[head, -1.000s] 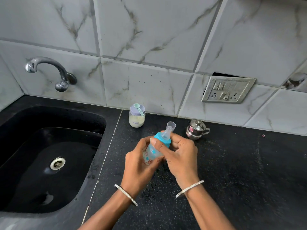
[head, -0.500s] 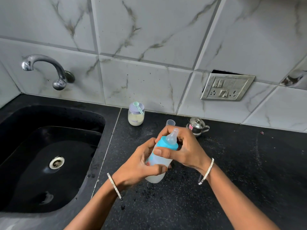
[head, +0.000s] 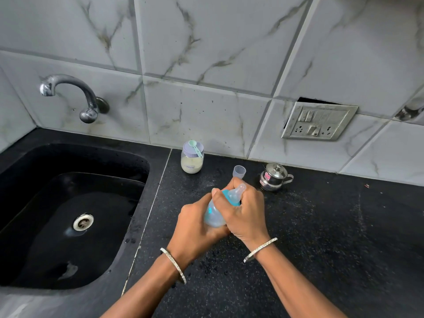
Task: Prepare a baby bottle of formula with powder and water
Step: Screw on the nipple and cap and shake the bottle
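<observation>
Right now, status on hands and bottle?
Left hand grips baby bottle body. Right hand wraps blue collar. Clear cap off, standing behind. Nothing obstructing.

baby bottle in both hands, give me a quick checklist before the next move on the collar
1. Left hand grip on baby bottle body: ok.
2. Right hand grip around the blue collar: ok.
3. Clear cap off and standing apart on the counter: ok.
4. Formula jar within reach, lid on, scoop on top: ok.
5. Steel pot lidded and upright: ok; contents: cannot tell.
6. Collar thread loose or tight: cannot tell.
</observation>
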Tool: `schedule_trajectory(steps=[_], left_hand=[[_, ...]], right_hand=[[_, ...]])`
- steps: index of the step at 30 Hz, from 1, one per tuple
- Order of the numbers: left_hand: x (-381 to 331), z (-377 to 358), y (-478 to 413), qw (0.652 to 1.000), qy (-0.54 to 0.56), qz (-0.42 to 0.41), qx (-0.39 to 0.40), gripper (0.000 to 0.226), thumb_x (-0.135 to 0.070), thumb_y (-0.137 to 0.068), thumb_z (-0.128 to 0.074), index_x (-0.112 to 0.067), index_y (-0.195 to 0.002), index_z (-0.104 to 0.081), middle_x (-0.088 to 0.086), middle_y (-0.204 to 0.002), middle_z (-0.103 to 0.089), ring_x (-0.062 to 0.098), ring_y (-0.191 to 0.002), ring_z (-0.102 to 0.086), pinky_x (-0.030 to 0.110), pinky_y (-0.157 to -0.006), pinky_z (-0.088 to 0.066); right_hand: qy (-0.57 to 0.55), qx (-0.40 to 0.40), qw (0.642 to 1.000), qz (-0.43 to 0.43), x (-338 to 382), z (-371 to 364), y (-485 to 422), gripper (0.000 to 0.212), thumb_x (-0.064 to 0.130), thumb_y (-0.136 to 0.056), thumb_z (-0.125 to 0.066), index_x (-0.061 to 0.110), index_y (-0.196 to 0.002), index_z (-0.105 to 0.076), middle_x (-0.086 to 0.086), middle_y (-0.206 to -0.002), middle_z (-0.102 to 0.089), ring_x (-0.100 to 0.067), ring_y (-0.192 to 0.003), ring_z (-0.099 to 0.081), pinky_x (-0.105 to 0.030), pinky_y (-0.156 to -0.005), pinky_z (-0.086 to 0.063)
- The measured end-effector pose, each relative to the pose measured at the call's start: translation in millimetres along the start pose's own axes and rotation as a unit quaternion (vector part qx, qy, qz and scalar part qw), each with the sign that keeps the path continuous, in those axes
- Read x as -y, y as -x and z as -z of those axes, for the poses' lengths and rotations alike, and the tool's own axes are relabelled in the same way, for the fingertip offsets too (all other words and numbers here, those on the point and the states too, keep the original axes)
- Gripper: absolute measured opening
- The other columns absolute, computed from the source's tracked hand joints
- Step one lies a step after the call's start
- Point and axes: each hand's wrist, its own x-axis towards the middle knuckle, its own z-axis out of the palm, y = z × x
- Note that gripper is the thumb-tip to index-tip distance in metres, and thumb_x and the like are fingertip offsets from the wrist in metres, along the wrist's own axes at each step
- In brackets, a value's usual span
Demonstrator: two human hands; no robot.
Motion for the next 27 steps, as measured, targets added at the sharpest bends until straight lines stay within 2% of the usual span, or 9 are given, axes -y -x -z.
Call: schedule_trajectory(steps=[2, 5, 8, 11, 15, 18, 21, 24, 27], left_hand=[[1, -2, 2, 1.000, 0.001, 0.014, 0.004, 0.033, -0.037, -0.067, -0.078, -0.029, -0.097, -0.066, -0.011, -0.071, -0.069, 0.001, -0.062, -0.062, 0.022, -0.056, -0.050], [-2, 1, -1, 0.998, 0.021, 0.033, 0.043, 0.021, -0.036, -0.061, -0.075, -0.040, -0.075, -0.060, -0.017, -0.062, -0.062, -0.003, -0.052, -0.051, 0.014, -0.050, -0.041], [-8, 11, -6, 0.977, 0.142, 0.069, 0.142, 0.021, -0.022, -0.064, -0.078, -0.027, -0.081, -0.066, -0.008, -0.067, -0.062, 0.006, -0.060, -0.055, 0.028, -0.057, -0.047], [-15, 17, -5, 0.944, 0.221, 0.057, 0.238, 0.024, -0.008, -0.072, -0.077, -0.005, -0.091, -0.064, 0.006, -0.078, -0.063, 0.020, -0.072, -0.059, 0.039, -0.069, -0.050], [-21, 23, -2, 0.922, 0.251, 0.049, 0.292, 0.022, -0.009, -0.071, -0.075, -0.002, -0.087, -0.061, 0.010, -0.080, -0.063, 0.020, -0.074, -0.059, 0.033, -0.071, -0.053], [-17, 24, -1, 0.940, 0.217, 0.057, 0.258, 0.023, -0.010, -0.073, -0.077, -0.006, -0.091, -0.063, 0.009, -0.082, -0.064, 0.020, -0.075, -0.061, 0.036, -0.070, -0.053], [-10, 18, -1, 0.968, 0.146, 0.036, 0.198, 0.020, -0.011, -0.072, -0.078, -0.013, -0.087, -0.065, -0.002, -0.074, -0.063, 0.012, -0.065, -0.057, 0.031, -0.058, -0.048], [-2, 11, 0, 0.994, 0.022, 0.004, 0.107, 0.026, -0.028, -0.063, -0.075, -0.031, -0.083, -0.059, -0.007, -0.068, -0.062, 0.006, -0.057, -0.052, 0.024, -0.053, -0.044], [4, 1, 3, 0.998, -0.052, 0.005, 0.045, 0.035, -0.044, -0.064, -0.070, -0.034, -0.095, -0.057, -0.007, -0.074, -0.068, 0.014, -0.064, -0.064, 0.032, -0.058, -0.052]], right_hand=[[0.035, 0.000, 0.999, -0.009, -3, -1, 2, 0.046, 0.063, -0.074, -0.059, 0.022, -0.058, -0.045, 0.010, -0.047, -0.051, -0.008, -0.046, -0.050, -0.026, -0.049, -0.038], [0.013, 0.047, 0.999, 0.001, -6, 7, -1, 0.052, 0.064, -0.075, -0.067, 0.018, -0.061, -0.048, 0.009, -0.049, -0.050, -0.006, -0.046, -0.046, -0.025, -0.048, -0.036], [-0.093, 0.139, 0.985, 0.049, -1, 23, -6, 0.048, 0.055, -0.075, -0.077, 0.011, -0.076, -0.059, 0.001, -0.062, -0.059, -0.011, -0.053, -0.053, -0.031, -0.049, -0.041], [-0.108, 0.176, 0.972, 0.108, 7, 31, -9, 0.043, 0.048, -0.075, -0.077, 0.012, -0.088, -0.060, 0.008, -0.070, -0.059, -0.008, -0.057, -0.053, -0.025, -0.052, -0.042], [-0.075, 0.189, 0.968, 0.147, 13, 30, -11, 0.039, 0.044, -0.078, -0.072, 0.010, -0.073, -0.054, 0.008, -0.063, -0.050, -0.005, -0.055, -0.046, -0.019, -0.053, -0.037], [-0.058, 0.144, 0.978, 0.137, 11, 24, -8, 0.042, 0.046, -0.080, -0.068, 0.009, -0.068, -0.052, 0.011, -0.059, -0.049, -0.006, -0.052, -0.045, -0.021, -0.051, -0.036], [-0.051, 0.102, 0.985, 0.132, 3, 17, -3, 0.037, 0.044, -0.082, -0.067, 0.014, -0.068, -0.051, 0.017, -0.056, -0.050, -0.006, -0.048, -0.048, -0.016, -0.051, -0.035], [-0.053, 0.058, 0.990, 0.113, -7, 9, 1, 0.033, 0.042, -0.084, -0.066, 0.019, -0.068, -0.049, 0.018, -0.054, -0.046, -0.006, -0.046, -0.047, -0.015, -0.050, -0.034], [-0.063, 0.018, 0.995, 0.078, -17, -1, 5, 0.038, 0.043, -0.083, -0.065, 0.012, -0.066, -0.052, 0.015, -0.053, -0.049, -0.007, -0.047, -0.049, -0.020, -0.048, -0.037]])
